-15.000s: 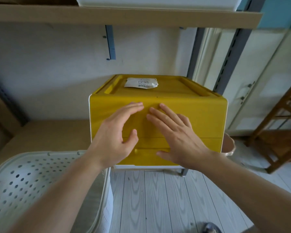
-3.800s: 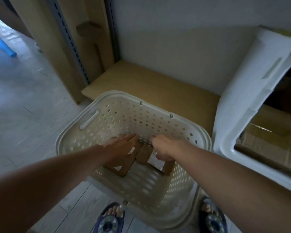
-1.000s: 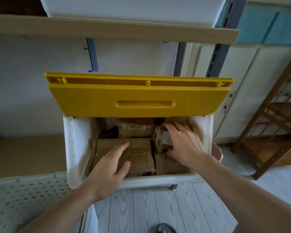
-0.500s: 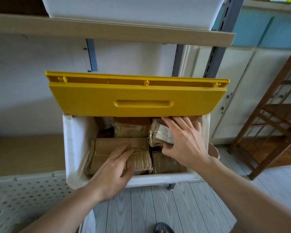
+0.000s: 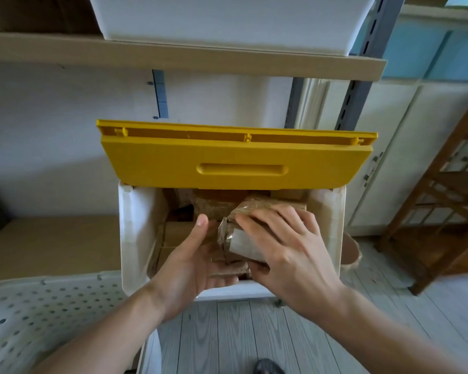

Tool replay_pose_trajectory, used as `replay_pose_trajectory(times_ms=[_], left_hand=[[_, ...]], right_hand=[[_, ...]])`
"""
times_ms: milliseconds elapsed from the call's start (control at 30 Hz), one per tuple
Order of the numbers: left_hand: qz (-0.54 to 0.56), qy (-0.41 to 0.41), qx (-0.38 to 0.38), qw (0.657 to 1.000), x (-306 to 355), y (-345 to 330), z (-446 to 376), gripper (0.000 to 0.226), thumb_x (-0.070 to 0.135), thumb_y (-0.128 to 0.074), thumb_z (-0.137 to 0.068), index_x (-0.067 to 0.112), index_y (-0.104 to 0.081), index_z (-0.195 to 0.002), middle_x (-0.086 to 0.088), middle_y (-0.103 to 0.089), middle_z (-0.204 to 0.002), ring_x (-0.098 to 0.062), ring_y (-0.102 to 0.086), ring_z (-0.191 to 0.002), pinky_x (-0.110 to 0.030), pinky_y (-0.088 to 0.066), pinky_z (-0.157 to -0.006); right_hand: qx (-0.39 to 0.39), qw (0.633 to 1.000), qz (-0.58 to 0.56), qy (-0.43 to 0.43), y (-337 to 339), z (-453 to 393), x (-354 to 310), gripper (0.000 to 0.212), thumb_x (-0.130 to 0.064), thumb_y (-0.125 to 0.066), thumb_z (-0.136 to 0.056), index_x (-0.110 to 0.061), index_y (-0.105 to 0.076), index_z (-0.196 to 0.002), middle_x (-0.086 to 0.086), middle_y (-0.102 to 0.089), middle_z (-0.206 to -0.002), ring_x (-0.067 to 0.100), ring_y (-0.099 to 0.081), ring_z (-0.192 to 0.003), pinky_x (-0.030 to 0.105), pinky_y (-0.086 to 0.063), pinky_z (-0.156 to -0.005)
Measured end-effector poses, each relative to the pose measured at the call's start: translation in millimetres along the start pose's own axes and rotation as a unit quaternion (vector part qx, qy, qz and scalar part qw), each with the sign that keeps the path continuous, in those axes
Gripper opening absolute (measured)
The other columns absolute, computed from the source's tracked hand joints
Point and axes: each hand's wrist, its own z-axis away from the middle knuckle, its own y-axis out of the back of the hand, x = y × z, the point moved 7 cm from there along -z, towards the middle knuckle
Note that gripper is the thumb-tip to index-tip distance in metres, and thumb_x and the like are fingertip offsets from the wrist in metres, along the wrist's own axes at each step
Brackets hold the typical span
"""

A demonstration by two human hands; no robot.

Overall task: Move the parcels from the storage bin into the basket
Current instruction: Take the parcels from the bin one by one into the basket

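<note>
The white storage bin (image 5: pixel 135 233) stands on the low shelf with its yellow lid (image 5: pixel 235 160) flipped up. Several brown taped parcels lie inside. My right hand (image 5: pixel 284 252) grips one brown parcel with a white label (image 5: pixel 238 240) and holds it raised above the others. My left hand (image 5: pixel 189 263) is palm-up under a second brown parcel (image 5: pixel 227 271), fingers curled round it, thumb pointing up. More parcels (image 5: pixel 179 233) stay in the bin's left part. The perforated white basket (image 5: pixel 38 306) sits at lower left.
A wooden shelf board (image 5: pixel 173 58) with a white tub (image 5: pixel 227 20) runs overhead. A wooden rack (image 5: pixel 449 211) stands at the right on grey plank floor (image 5: pixel 241 336). Bare shelf surface (image 5: pixel 52 244) lies left of the bin.
Both hands have closed on parcels and lifted them toward the bin's front. The right hand's labelled parcel has come up and left; the left hand has turned palm-up.
</note>
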Motion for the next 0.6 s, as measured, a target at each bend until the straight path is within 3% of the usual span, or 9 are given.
replay_pose_trajectory(times_ms=[267,433,533,600], left_hand=[[0.028,0.035,0.099,0.994,-5.5,0.1,5.2,0.058,0.065,-0.055,-0.089,0.021,-0.072,-0.123,-0.014,-0.073,-0.117,-0.026,-0.07,-0.094,-0.045,-0.052,-0.097],[0.07,0.061,0.086,0.992,-3.3,-3.7,9.8,0.047,0.056,-0.056,-0.093,0.02,-0.076,-0.114,-0.009,-0.074,-0.107,-0.021,-0.069,-0.09,-0.044,-0.053,-0.094],[0.06,0.056,0.084,0.993,-3.8,-3.9,12.2,0.033,0.038,-0.051,-0.092,0.015,-0.075,-0.09,-0.007,-0.069,-0.085,-0.016,-0.066,-0.073,-0.035,-0.057,-0.067],[0.066,0.051,0.087,0.993,-2.9,-4.0,15.6,0.031,0.032,-0.047,-0.092,0.013,-0.071,-0.087,-0.008,-0.066,-0.078,-0.017,-0.065,-0.069,-0.033,-0.055,-0.062]], right_hand=[[0.027,0.999,0.003,0.016,0.4,2.3,-26.8,0.053,-0.019,-0.072,-0.084,-0.014,-0.064,-0.136,0.003,-0.064,-0.131,0.023,-0.052,-0.122,0.04,-0.039,-0.098],[0.034,0.998,-0.012,0.045,0.5,1.4,-35.0,0.044,-0.018,-0.071,-0.087,-0.014,-0.067,-0.13,0.004,-0.066,-0.127,0.024,-0.055,-0.118,0.042,-0.045,-0.097],[0.07,0.994,-0.076,0.045,10.6,-3.1,-40.1,0.026,-0.023,-0.067,-0.093,-0.012,-0.074,-0.115,0.0,-0.07,-0.113,0.023,-0.061,-0.108,0.04,-0.048,-0.091],[0.08,0.988,-0.131,0.027,16.6,-7.1,-39.3,0.022,-0.026,-0.064,-0.095,-0.012,-0.075,-0.108,-0.001,-0.07,-0.108,0.021,-0.062,-0.103,0.039,-0.048,-0.088]])
